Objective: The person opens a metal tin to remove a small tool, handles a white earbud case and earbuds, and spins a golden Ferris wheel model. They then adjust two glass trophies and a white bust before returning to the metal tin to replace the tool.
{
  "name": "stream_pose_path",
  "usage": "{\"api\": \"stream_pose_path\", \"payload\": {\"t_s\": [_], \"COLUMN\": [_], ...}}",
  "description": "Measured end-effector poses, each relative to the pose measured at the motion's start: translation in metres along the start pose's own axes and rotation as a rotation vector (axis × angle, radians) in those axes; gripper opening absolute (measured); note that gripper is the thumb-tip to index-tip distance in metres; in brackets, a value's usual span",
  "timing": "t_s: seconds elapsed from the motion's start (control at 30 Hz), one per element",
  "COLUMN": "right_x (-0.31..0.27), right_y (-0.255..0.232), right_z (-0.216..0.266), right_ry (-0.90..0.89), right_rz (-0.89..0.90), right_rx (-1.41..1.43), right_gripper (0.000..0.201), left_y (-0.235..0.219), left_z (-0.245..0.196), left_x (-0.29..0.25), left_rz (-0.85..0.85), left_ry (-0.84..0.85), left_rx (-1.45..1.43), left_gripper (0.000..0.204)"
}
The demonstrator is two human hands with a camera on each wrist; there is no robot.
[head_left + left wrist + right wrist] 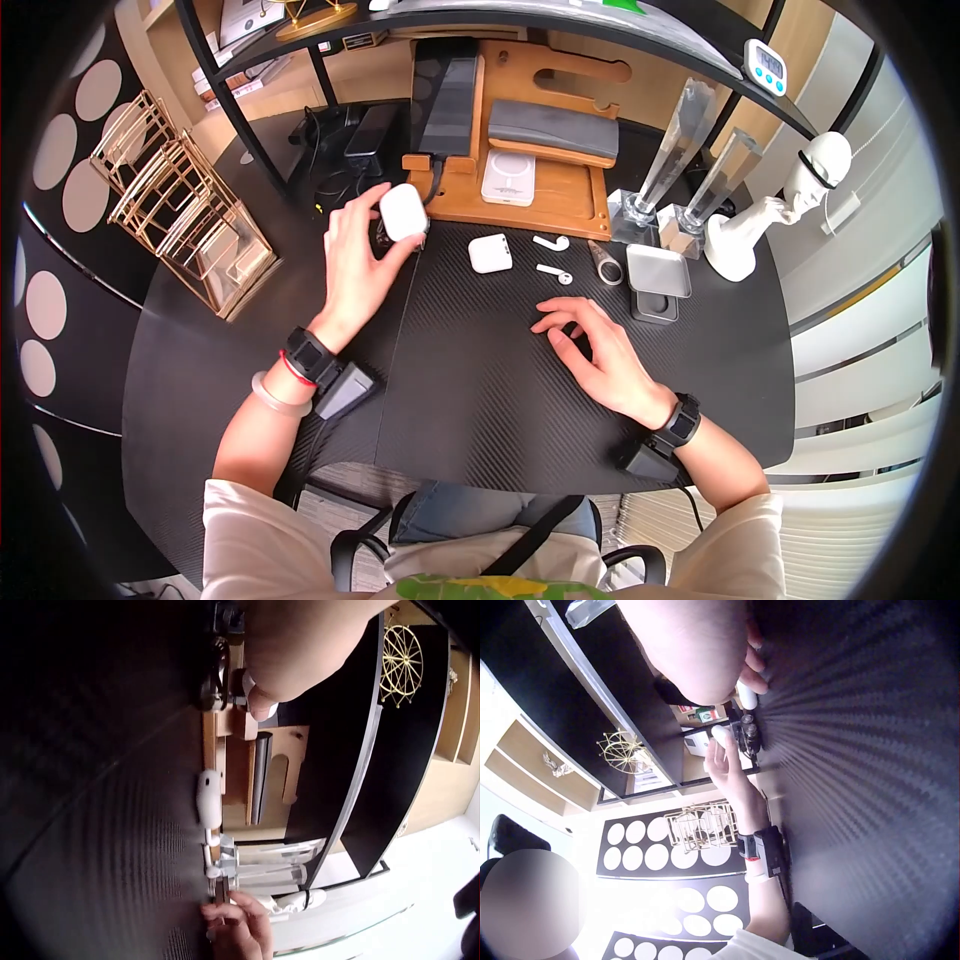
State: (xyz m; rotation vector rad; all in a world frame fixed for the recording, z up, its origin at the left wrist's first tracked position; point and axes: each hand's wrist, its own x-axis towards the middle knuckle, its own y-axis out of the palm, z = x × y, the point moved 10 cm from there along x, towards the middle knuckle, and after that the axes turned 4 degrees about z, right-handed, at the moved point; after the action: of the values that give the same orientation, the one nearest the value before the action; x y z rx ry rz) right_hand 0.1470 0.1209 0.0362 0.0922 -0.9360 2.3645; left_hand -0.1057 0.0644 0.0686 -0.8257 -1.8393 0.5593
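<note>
In the head view my left hand (355, 265) pinches a white rounded-square case (403, 212) between thumb and fingers, raised by the left end of the wooden stand (455, 208). A dark watch (216, 675) lies below that hand in the left wrist view. My right hand (605, 360) rests low over the black desk with loosely bent fingers, holding nothing. Beyond its fingertips lie two white earbuds, the upper earbud (560, 243) and the lower earbud (563, 279). Left of them is a white earbud case (490, 254).
The wooden stand bears a phone (450, 110), a grey glasses case (555, 130) and a white magnetic power bank (509, 180). An open grey tin (658, 270), crystal trophies (675, 150) and a white bust (735, 245) stand right. A gold wire rack (190, 210) is left.
</note>
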Motion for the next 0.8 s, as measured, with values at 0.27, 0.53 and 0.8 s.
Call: {"api": "stream_pose_path", "payload": {"t_s": [0.27,0.53,0.8], "right_x": [0.0,0.0,0.001], "right_y": [-0.001,-0.001,-0.025], "right_z": [-0.001,0.001,-0.003], "right_ry": [-0.006,-0.015,0.037], "right_rz": [-0.021,-0.012,-0.166], "right_rx": [0.017,0.011,-0.181], "right_gripper": [0.03,0.031,0.033], "left_y": [0.017,0.019,0.039], "left_z": [0.018,0.012,-0.079], "left_x": [-0.002,-0.002,-0.025], "left_rz": [0.115,0.167,0.454], "left_ry": [0.001,0.001,0.322], "left_rx": [-0.017,-0.05,0.019], "left_gripper": [0.052,0.051,0.069]}}
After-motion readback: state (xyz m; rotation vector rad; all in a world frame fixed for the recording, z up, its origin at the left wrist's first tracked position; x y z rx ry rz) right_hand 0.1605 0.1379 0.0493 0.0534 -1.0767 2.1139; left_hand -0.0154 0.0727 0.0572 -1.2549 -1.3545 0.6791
